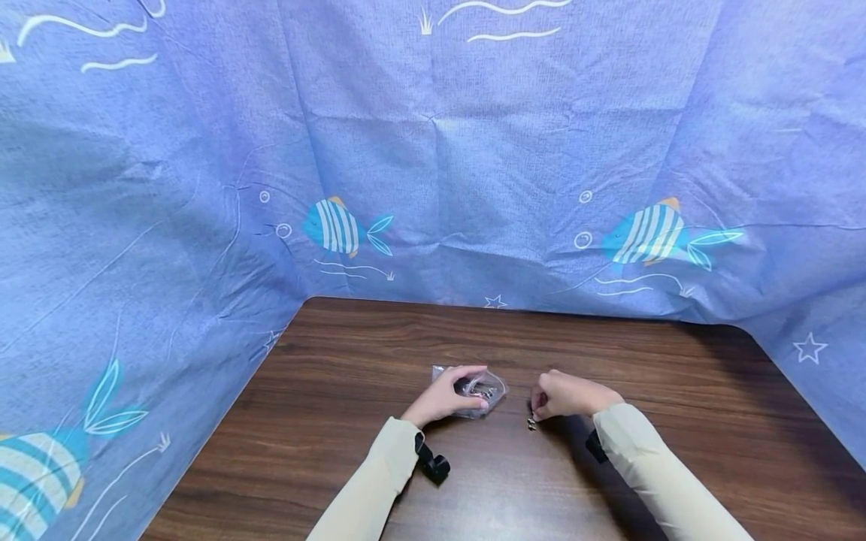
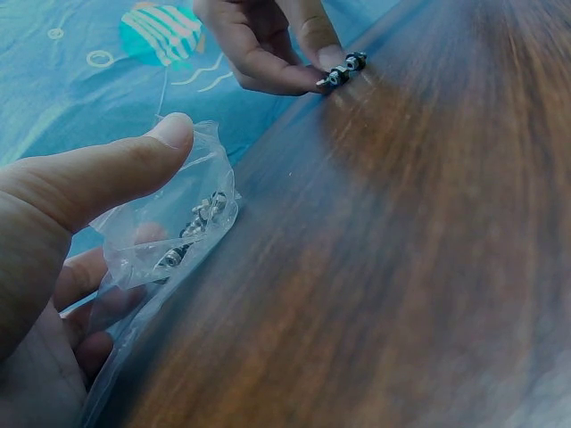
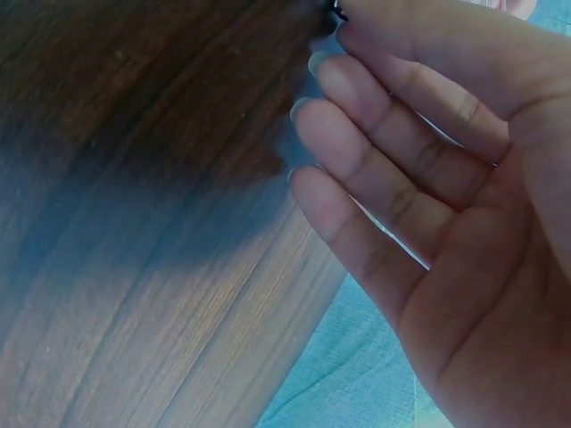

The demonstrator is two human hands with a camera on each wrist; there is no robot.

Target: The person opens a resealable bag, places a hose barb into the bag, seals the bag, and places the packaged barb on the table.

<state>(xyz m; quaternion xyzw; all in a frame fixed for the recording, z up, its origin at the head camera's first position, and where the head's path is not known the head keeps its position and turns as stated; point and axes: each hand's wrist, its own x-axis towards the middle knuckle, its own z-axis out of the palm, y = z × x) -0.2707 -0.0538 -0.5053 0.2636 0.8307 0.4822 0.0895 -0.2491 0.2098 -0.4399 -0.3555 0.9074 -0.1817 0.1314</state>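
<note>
This looks like a curtained-off booth. Blue cloth [image 1: 501, 143], printed with striped fish [image 1: 337, 227] and pale wavy lines [image 1: 514, 36], hangs creased behind a dark wood-grain counter [image 1: 379, 346] and along both its sides. The cloth hides whatever room lies beyond, so whether the booth stands in a home, an office or a workshop cannot be told.
</note>
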